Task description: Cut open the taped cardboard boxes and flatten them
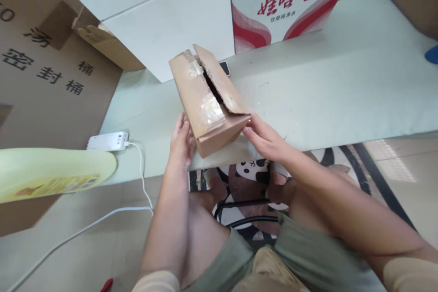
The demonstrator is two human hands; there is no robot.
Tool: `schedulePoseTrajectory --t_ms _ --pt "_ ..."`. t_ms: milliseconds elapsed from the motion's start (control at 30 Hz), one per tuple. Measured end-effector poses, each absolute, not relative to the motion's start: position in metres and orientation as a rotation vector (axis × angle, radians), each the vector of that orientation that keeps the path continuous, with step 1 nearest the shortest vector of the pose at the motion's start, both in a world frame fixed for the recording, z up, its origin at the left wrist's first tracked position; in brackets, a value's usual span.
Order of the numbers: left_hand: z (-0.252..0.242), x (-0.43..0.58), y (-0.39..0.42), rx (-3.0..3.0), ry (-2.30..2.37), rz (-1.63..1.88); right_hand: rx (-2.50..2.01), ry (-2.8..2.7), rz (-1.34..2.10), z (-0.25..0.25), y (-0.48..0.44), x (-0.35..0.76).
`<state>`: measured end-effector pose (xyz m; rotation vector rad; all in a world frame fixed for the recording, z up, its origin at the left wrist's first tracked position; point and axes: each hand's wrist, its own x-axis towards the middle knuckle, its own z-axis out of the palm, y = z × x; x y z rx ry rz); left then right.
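A brown cardboard box is tilted in front of me over the near part of the pale green table. Its two top flaps stand slightly apart, leaving a dark gap between them, and worn clear tape clings to the left flap. My left hand rests along the box's left side with its fingers curled against it. On the other side, my right hand grips the near right corner, thumb in front and fingers partly hidden behind. What the box holds inside cannot be seen.
Behind the box stand a large white carton and a red-and-white water carton. A dark phone-like device lies partly hidden behind the box. To the left are a white power bank with a cable and a yellow-green bottle.
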<state>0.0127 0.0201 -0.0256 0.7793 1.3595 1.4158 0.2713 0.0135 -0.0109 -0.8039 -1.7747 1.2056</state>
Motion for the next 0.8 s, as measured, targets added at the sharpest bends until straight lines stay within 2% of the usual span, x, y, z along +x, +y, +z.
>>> schedulePoseTrajectory --t_ms 133,300,433,800 --pt "-0.031 0.016 0.017 1.162 1.387 1.472 -0.83 -1.753 1.21 -0.016 0.014 0.271" --pt "-0.024 0.02 0.004 1.553 1.187 1.565 -0.795 -1.857 1.025 -0.016 0.012 0.27" --pt "-0.019 0.011 0.001 1.801 1.244 1.572 -0.781 -2.016 0.97 -0.015 0.011 0.271" --pt "-0.002 0.013 0.014 0.853 1.183 1.948 -0.827 -2.267 0.902 -0.028 0.01 0.263"
